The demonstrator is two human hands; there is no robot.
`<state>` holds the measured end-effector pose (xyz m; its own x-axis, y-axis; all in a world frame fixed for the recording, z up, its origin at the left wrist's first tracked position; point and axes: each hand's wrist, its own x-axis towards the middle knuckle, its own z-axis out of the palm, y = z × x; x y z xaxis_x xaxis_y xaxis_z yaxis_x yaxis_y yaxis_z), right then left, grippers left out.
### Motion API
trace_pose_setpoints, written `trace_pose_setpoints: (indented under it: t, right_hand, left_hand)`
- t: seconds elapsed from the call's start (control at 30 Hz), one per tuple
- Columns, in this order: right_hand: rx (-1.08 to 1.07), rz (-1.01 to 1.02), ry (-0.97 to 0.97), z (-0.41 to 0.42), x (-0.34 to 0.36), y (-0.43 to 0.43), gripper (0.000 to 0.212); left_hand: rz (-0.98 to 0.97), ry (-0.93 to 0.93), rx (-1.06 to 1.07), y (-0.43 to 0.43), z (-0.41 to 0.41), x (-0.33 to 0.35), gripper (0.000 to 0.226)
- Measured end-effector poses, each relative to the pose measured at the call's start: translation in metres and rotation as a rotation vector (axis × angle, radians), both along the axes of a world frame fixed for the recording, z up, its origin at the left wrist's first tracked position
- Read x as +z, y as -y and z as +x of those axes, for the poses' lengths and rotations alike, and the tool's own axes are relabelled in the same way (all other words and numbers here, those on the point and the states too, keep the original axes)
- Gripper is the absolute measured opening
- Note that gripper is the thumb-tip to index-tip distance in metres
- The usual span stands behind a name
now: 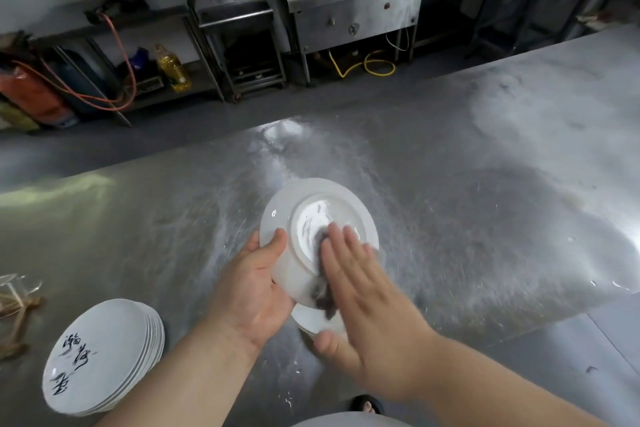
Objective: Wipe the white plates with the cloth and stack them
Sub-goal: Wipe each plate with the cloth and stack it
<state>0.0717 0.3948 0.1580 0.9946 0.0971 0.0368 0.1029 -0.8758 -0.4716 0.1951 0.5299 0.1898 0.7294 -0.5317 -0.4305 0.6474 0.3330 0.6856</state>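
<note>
Centre of frame: white plate [311, 218], turned underside up and tilted, held above the steel table [485, 218]. Left rim clasped by the left hand [252, 291], thumb across the underside, fingers beneath and out of sight. Laid on the underside: dark cloth [323, 300], bunched, reaching from inside the foot ring to the near rim. Pressed flat onto that cloth: right hand [363, 291], fingers straight and close together, nothing enclosed, thumb spread toward the lower edge of the frame. Directly below the held plate, lower centre: low pile of white plates [308, 321], mostly hidden. Lower left of frame: stack of white plates [104, 350] on the table, black brush characters on the top one, well apart from both hands. Upper left, on a low shelf: yellow oil bottle [173, 69]. Upper centre: steel stove unit [356, 7], yellow hose [377, 66] looped beneath.
</note>
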Motion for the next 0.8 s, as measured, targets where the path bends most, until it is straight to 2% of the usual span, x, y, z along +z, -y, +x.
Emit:
trace_pose_setpoints:
  t: [0.1,0.23,0.3,0.4,0.47,0.53,0.63,0.7,0.8]
  right_hand:
    - [0.091,0.008,0.060,0.002,-0.004,-0.008,0.105]
    - [0.052,-0.063,0.159,0.045,0.016,0.023,0.099]
    - [0.008,-0.067,0.147,0.063,0.027,0.037,0.088]
    - [-0.179,0.133,0.036,0.073,0.025,0.055,0.057]
    - [-0.236,0.183,0.020,0.063,0.022,0.057,0.054]
    - [-0.130,0.095,0.154,0.053,0.026,0.044,0.059]
    - [0.062,-0.011,0.285,0.057,0.031,0.033,0.053]
    - [-0.022,0.079,0.211,0.062,0.035,0.043,0.048]
    - [-0.301,0.328,0.038,0.054,0.023,0.057,0.046]
  left_hand:
    - [0.038,-0.037,-0.022,0.001,-0.008,-0.002,0.047]
    - [-0.009,-0.013,-0.111,-0.001,-0.018,0.000,0.046]
    - [0.004,0.045,-0.177,-0.005,-0.019,0.002,0.041]
    - [0.032,0.074,-0.220,-0.014,-0.017,0.005,0.041]
    - [0.041,0.074,-0.234,-0.016,-0.018,0.006,0.043]
    - [0.057,0.093,-0.266,-0.015,-0.022,0.006,0.040]
    - [0.063,0.129,-0.305,-0.013,-0.025,0.009,0.033]
    - [0.019,0.140,-0.284,-0.017,-0.022,0.012,0.039]
    - [-0.006,0.133,-0.192,-0.023,-0.015,0.012,0.040]
